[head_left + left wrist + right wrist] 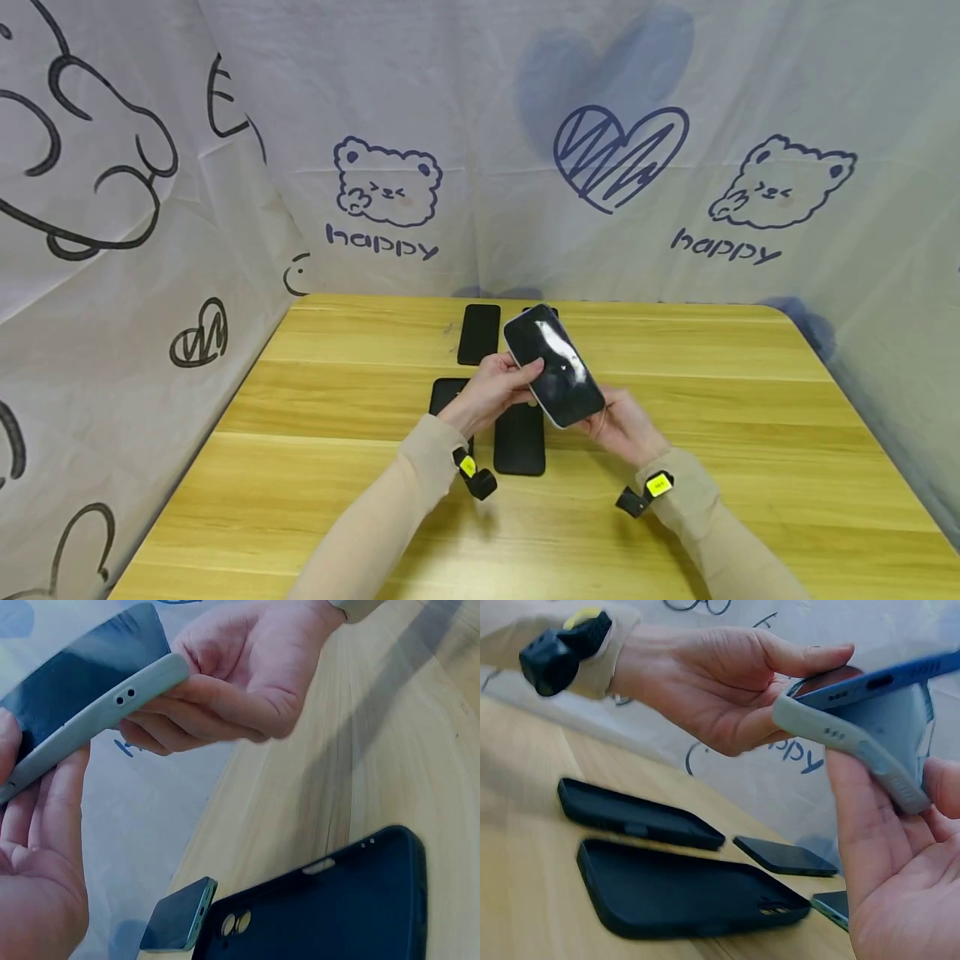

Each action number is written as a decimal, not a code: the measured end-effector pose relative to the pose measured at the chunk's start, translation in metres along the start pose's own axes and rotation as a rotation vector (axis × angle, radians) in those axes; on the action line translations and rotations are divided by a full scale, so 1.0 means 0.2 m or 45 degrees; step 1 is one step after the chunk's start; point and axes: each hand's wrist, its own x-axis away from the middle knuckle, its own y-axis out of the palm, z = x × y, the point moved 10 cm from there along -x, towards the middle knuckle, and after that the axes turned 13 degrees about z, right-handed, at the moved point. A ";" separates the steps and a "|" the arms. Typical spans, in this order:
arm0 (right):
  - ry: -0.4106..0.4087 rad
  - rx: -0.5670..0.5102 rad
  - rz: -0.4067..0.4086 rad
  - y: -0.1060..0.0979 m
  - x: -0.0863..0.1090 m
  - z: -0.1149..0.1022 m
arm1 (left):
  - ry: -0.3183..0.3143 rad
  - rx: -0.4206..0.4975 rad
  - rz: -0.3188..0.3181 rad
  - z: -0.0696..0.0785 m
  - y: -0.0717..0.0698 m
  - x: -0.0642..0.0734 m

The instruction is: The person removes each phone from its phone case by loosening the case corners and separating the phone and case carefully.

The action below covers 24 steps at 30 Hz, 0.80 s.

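A smartphone (555, 367) with a dark, glossy screen is held tilted above the table. Around it is a pale grey-green phone case (840, 735), bent away from the phone's blue bottom edge (877, 681) so that a gap shows at that end. My left hand (495, 390) grips the phone and case by one side, its thumb lying on the screen. At the lower right corner, my right hand (626, 425) grips the case, with fingers underneath and the thumb at its edge (941, 784).
Two black phone cases, one (519, 446) below the held phone and another (447, 392) partly behind my left hand, lie on the wooden table (300, 467). Farther back are a black phone (478, 333) and a second phone (553, 312), mostly hidden. Printed cloth (495, 192) hangs behind.
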 end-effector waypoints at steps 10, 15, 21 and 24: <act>-0.268 0.461 0.285 -0.05 -0.01 -0.09 | -0.009 -0.045 0.200 -0.03 -0.09 -0.02; -0.305 0.608 0.367 -0.07 0.00 -0.11 | -0.027 -0.065 0.200 -0.05 -0.10 -0.02; -0.307 0.775 0.413 -0.11 -0.01 -0.12 | -0.044 -0.077 0.146 -0.05 -0.07 0.00; -0.352 0.884 0.416 -0.11 -0.01 -0.15 | -0.014 -0.142 0.159 -0.04 -0.07 0.00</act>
